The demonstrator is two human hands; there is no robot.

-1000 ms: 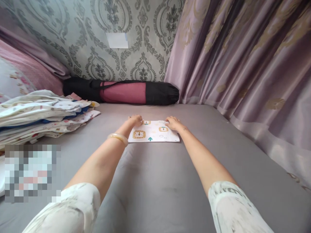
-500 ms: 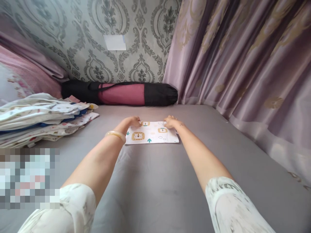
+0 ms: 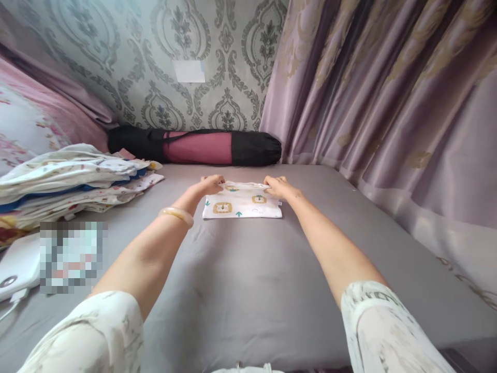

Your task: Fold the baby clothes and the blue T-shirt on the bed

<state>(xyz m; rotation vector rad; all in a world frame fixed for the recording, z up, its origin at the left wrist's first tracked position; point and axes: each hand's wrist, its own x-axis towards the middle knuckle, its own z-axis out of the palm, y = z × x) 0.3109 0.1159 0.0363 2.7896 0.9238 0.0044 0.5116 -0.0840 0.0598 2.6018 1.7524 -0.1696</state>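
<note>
A folded white lion-print garment (image 3: 243, 205) with green leaf marks lies on the grey bed sheet (image 3: 248, 280). My left hand (image 3: 213, 184) pinches its far left corner. At the far right corner, my right hand (image 3: 276, 186) has its fingers closed on the fabric. Between the hands the far edge is slightly lifted and wavy, while the near edge rests flat on the sheet. A small tag sticks out on the garment's right side. My fingertips are partly hidden by the cloth and the hands.
On the left is a pile of clothes (image 3: 73, 173). In front of it sit a white device (image 3: 19, 264) with a cable and a blurred-out object (image 3: 72, 256). A black and pink rolled bag (image 3: 198, 147) lies along the wall. Purple curtains (image 3: 373, 93) hang on the right.
Both hands have shifted slightly away from me and now grip the far edge, which has risen into a wavy line. The camera view has moved, showing the white device at left.
</note>
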